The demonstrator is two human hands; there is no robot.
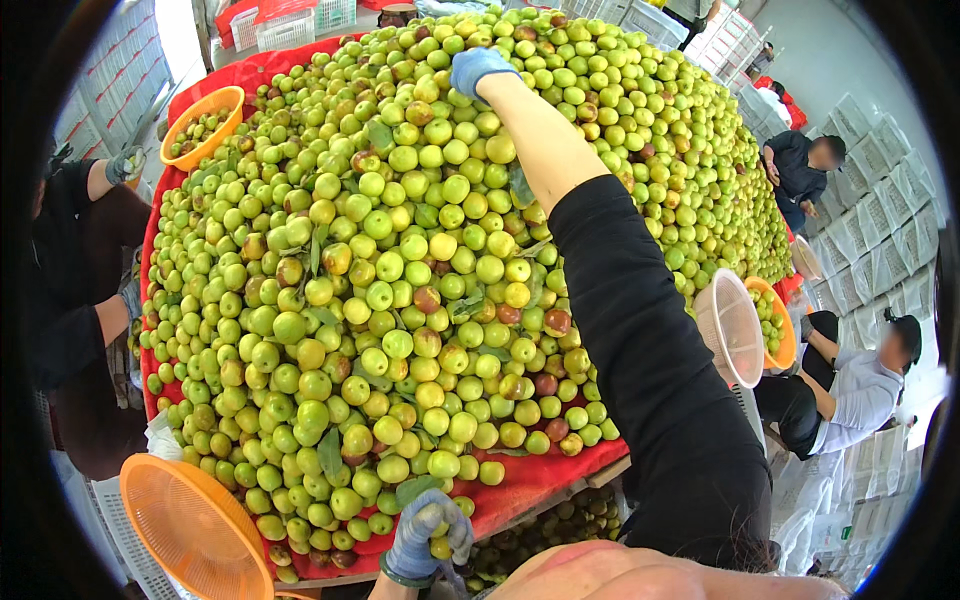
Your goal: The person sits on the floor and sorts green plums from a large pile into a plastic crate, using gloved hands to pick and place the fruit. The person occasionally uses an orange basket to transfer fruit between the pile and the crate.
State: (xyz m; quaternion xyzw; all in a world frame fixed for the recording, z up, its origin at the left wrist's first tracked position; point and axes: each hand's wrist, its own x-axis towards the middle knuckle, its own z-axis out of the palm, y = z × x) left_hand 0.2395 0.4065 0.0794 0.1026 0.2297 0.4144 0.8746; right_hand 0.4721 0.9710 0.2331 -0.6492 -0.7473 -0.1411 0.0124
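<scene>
A large heap of green jujubes (390, 270), some with brown patches and with loose leaves among them, spreads before me on a red cloth (532, 480). My right hand (481, 69), in a blue glove, reaches far across onto the upper part of the heap. Its fingers are hidden behind the back of the glove. Close to the near edge, my left hand (426, 529) wears a blue-grey glove and is curled around a few jujubes (440, 541). A green leaf (418, 489) lies just above that hand.
An orange plastic basket (187, 525) tilts at the near left. Another orange basket (202, 127) holds jujubes at the far left. A whitish basket (729, 328) stands right of my arm. Darker fruit (555, 529) lies below the edge. People sit at both sides; crates (877, 202) are stacked behind.
</scene>
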